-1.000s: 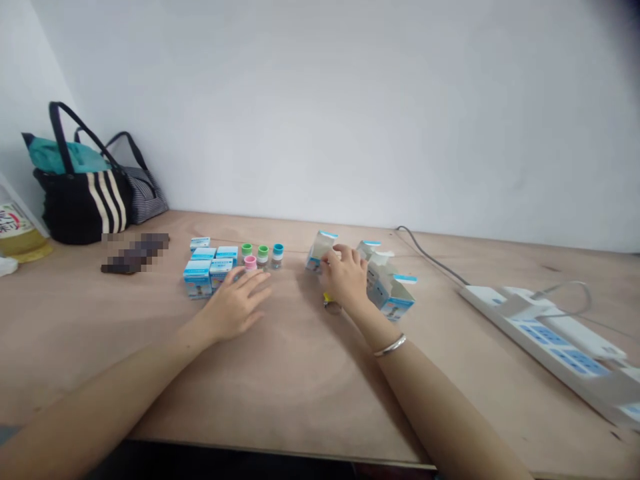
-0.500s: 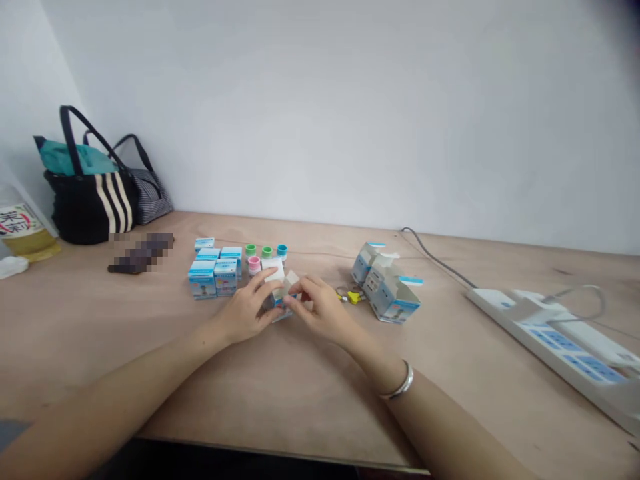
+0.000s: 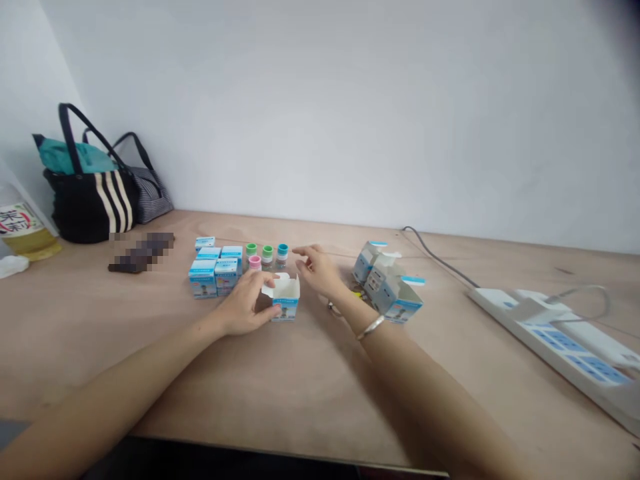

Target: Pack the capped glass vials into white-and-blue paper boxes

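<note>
My left hand [image 3: 245, 303] grips a small blue-and-white box [image 3: 286, 297] that stands upright on the table with its top flaps open. My right hand [image 3: 316, 268] hovers just behind the box, fingers spread, pointing toward the row of small bottles. A blue-capped bottle [image 3: 283, 254] is nearest its fingertips, with a green-capped bottle [image 3: 267, 255], another green-capped bottle [image 3: 251, 253] and a pink-capped bottle [image 3: 255, 263] beside it. Several shut boxes [image 3: 215, 270] sit grouped left of the bottles.
Opened empty boxes [image 3: 393, 287] lie right of my right wrist, with a yellow key [image 3: 356, 291] partly hidden. A white power strip [image 3: 565, 340] and cable lie at the right. Bags [image 3: 95, 193] and a drink bottle [image 3: 23, 230] stand at the far left.
My right hand carried a box from the right pile to the middle, both hands opened its flaps, and now the right hand has let go and moved back toward the bottles.
</note>
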`<state>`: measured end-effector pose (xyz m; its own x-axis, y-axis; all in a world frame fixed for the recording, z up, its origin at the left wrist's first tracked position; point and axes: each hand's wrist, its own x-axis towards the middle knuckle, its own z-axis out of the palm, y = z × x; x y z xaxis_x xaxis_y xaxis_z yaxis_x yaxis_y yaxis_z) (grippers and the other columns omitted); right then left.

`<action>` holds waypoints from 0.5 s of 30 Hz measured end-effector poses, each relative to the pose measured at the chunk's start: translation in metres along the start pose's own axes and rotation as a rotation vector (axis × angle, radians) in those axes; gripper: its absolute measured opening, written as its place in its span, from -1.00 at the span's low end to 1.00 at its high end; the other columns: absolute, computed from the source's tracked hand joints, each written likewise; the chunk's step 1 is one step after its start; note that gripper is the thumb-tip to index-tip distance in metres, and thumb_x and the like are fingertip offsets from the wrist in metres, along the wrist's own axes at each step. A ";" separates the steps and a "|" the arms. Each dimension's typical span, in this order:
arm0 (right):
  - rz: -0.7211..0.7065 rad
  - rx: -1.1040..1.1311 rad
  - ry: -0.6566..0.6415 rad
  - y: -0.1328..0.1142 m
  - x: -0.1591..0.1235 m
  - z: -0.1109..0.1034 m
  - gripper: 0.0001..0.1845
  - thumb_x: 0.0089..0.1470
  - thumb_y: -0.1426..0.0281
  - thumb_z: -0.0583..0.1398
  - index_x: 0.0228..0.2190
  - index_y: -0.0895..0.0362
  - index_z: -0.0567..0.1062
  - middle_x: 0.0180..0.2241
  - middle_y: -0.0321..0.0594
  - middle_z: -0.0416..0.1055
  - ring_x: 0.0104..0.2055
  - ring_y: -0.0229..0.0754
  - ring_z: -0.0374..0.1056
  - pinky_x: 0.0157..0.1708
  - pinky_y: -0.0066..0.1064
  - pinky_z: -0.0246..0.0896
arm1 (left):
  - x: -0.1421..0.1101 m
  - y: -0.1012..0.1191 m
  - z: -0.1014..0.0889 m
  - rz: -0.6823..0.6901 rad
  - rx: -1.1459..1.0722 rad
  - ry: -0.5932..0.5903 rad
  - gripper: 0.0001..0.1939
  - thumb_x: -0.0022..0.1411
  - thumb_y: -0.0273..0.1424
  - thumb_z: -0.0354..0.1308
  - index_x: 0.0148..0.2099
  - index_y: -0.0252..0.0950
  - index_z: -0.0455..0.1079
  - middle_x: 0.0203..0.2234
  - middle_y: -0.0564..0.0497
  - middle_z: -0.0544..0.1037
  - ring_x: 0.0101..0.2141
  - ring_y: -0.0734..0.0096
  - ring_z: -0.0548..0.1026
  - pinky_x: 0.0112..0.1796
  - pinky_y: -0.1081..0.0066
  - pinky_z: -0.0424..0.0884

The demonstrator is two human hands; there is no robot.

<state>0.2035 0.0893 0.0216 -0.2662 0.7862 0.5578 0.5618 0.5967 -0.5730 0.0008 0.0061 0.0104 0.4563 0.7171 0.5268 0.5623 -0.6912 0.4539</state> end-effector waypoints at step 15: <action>-0.358 0.003 0.243 -0.041 -0.008 -0.031 -0.94 0.11 0.38 0.12 -0.34 0.10 0.31 -0.26 -0.12 0.35 -0.15 -0.13 0.31 -0.11 -0.26 0.22 | -0.004 0.002 0.008 0.018 -0.091 0.071 -0.62 0.06 -0.35 0.22 -0.12 -0.25 0.15 -0.02 -0.14 0.34 0.02 0.18 0.33 0.00 0.20 0.29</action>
<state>0.2067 0.0533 0.0590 -0.2519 0.4687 0.8467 0.4648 0.8260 -0.3189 0.0056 0.0028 0.0037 0.4137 0.6990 0.5833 0.4880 -0.7112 0.5060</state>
